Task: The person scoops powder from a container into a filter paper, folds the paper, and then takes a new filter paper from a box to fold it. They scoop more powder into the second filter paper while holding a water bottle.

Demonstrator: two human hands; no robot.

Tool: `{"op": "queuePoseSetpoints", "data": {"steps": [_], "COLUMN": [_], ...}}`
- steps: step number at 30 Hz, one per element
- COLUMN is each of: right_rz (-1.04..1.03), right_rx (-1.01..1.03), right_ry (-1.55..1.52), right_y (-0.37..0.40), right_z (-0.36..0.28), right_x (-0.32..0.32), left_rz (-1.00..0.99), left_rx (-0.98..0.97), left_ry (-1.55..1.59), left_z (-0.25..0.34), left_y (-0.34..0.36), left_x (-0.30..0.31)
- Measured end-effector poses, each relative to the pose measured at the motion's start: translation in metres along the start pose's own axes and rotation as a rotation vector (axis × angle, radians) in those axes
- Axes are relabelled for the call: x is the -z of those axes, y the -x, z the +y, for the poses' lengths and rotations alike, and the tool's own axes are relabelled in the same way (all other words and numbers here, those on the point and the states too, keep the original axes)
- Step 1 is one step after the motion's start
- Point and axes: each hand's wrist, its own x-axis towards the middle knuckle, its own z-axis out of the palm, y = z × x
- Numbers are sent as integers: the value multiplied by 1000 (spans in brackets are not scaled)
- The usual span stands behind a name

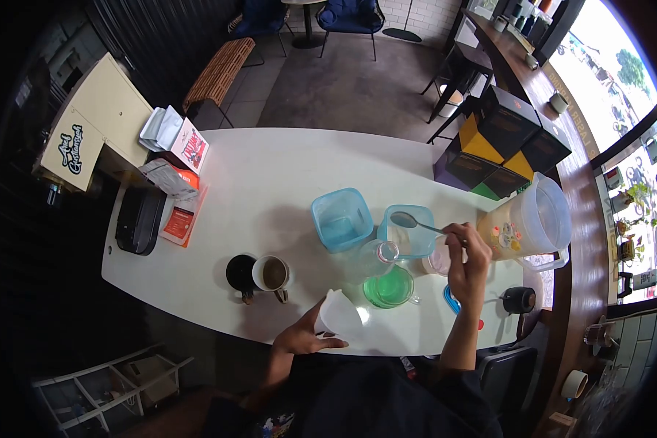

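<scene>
My left hand is wrapped around a white cup near the table's front edge. In my right hand a metal spoon is gripped by its handle, its bowl over a light-blue plastic container. A second light-blue container stands to the left of that one. Between my hands are a glass jug of green liquid and a clear bottle. Just below my right hand lies a blue item, partly hidden by my wrist.
A black mug and a white mug stand left. At the right are a large plastic pitcher, a small dark pot and stacked dark boxes. A black device sits at the table's left end.
</scene>
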Motion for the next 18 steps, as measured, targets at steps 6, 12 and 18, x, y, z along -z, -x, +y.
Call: {"op": "queuePoseSetpoints", "data": {"steps": [6,12,18], "right_rz": [240,334,-185], "right_rx": [-73,-130,-150], "right_ry": [-68,-436,-385], "right_y": [5,-21,-60], "right_z": [10,3,4], "right_x": [10,12,-36], "left_rz": [171,315,388], "left_rx": [-64,-40,-72], "left_ry": [-369,-263,-225], "left_z": [3,-5,-23], "left_y": [-4,-11,-12], "left_x": [5,1,-2]}}
